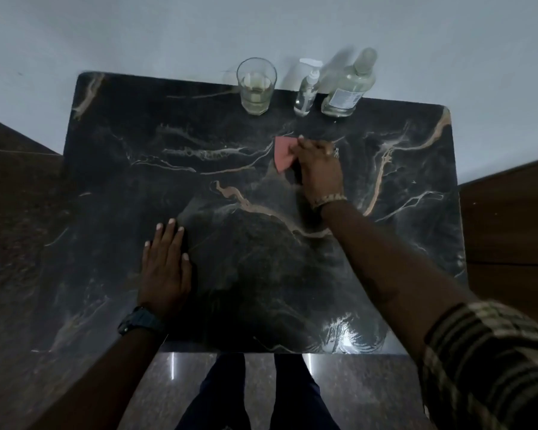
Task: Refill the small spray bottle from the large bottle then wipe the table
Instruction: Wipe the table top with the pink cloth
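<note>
A dark marble table (106, 169) carries one drinking glass (256, 85), one small clear spray bottle (306, 93) and one large clear bottle (348, 85) along its far edge. The right hand (319, 169) grips one pink cloth (282, 153) mid-table; the left hand (166, 268) lies flat, fingers straight.

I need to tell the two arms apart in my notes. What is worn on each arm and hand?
The left hand has a dark watch at the wrist and a bare forearm. The right hand has a ring, a light beaded bracelet, and a striped checked sleeve pushed up.
</note>
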